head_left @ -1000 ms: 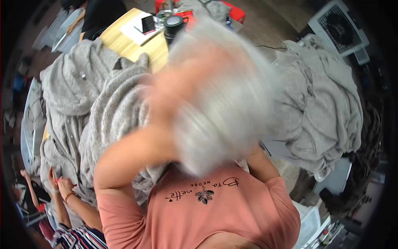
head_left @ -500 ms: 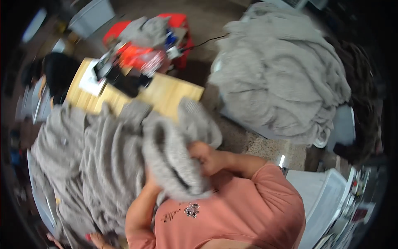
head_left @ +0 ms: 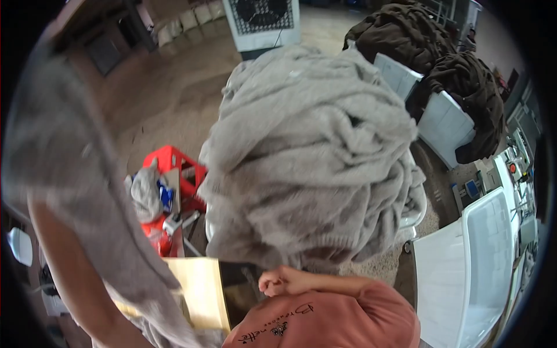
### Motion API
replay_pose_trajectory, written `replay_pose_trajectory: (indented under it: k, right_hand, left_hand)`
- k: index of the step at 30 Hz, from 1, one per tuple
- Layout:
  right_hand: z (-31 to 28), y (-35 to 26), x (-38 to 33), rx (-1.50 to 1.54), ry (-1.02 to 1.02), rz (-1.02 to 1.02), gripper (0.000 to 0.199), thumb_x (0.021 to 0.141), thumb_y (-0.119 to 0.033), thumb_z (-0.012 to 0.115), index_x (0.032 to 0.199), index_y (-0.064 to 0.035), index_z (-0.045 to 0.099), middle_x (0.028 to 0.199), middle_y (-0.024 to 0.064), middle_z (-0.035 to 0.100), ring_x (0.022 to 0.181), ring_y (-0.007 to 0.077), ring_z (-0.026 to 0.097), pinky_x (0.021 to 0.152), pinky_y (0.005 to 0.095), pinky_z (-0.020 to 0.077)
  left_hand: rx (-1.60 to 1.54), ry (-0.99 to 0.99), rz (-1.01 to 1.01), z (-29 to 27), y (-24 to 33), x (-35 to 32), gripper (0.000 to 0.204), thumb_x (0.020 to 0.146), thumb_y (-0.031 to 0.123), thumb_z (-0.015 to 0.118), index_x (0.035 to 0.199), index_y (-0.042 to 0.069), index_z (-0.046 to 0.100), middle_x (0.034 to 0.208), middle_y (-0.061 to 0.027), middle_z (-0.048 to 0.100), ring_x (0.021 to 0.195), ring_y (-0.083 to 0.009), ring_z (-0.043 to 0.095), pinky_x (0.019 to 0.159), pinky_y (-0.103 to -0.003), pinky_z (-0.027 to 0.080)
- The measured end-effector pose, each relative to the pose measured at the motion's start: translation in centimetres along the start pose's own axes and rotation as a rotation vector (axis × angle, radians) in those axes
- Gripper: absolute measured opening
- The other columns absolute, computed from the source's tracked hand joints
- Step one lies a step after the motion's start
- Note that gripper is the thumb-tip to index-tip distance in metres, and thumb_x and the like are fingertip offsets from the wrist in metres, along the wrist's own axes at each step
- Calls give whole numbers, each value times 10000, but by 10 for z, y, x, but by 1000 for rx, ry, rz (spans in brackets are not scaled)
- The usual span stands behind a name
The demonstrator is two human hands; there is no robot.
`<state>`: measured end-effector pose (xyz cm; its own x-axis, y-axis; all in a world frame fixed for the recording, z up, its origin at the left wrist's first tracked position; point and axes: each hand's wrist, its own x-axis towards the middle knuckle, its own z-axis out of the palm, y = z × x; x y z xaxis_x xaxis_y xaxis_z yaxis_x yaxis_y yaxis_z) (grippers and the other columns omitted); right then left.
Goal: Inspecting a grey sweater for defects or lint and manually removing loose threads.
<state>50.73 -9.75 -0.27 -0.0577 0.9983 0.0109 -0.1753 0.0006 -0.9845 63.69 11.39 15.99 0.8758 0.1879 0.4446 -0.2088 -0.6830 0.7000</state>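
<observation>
A long grey knit garment (head_left: 98, 168), smeared by motion, is lifted high along the left side. My left forearm (head_left: 69, 272) reaches up into it, and the cloth covers my left hand and its fingers. The garment's lower end hangs down over a light wooden board. In front of my chest, my right hand (head_left: 277, 282) is curled into a loose fist with nothing visible in it. Just beyond it stands a large heap of grey knit cloth (head_left: 313, 151) in a pale tub (head_left: 413, 219), piled well above the rim; my right hand is apart from it.
A red plastic stool (head_left: 184, 174) stands left of the heap, with grey cloth, a red bag and small items close by. The wooden board (head_left: 200, 290) lies near me. White bins (head_left: 447, 127) with dark brown cloth (head_left: 406, 35) stand far right; a white tub (head_left: 484, 261) is nearer.
My left arm has swung up and left with the grey garment. My right hand has let go of it and stays near my chest. The view has turned right, toward the heap.
</observation>
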Motion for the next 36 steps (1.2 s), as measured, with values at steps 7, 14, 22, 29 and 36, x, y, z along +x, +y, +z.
replay_pose_trajectory:
  k: [7,14,22,29,36]
  right_hand:
    - [-43,-3,-58,-26,314,80,147,825,-128,554,913,-10,560,769,21,597,681,67,539,632,225,437]
    - [-60,5,-95,114,512,117,173,847,-150,546,954,-18,573,832,53,609,731,95,590,652,228,452]
    - [-55,8,-78,51,355,-96,134,848,-132,529,890,-7,551,778,47,571,705,86,558,630,232,447]
    - [-39,25,-50,112,145,-83,110,845,-129,543,856,-20,549,783,0,541,690,69,517,599,229,430]
    - [-12,6,-3,-106,43,133,131,794,-77,562,880,6,615,822,69,642,747,136,601,676,264,475]
  left_hand:
    - [210,-5,410,63,62,255,440,848,241,467,1209,-4,415,1178,-196,501,1082,-292,487,910,-328,401]
    - [740,-131,-63,189,56,176,670,706,479,618,1139,-17,492,1077,-246,557,1036,-345,528,909,-393,401]
    - [989,-468,-192,119,30,152,721,758,658,411,996,10,618,958,-225,611,933,-330,586,793,-408,461]
    - [710,-98,161,47,21,49,463,721,364,658,968,-22,590,953,-188,591,905,-331,556,770,-411,449]
    - [492,-147,31,-26,3,-170,468,652,251,724,1020,6,571,1024,-167,573,939,-336,547,792,-395,456]
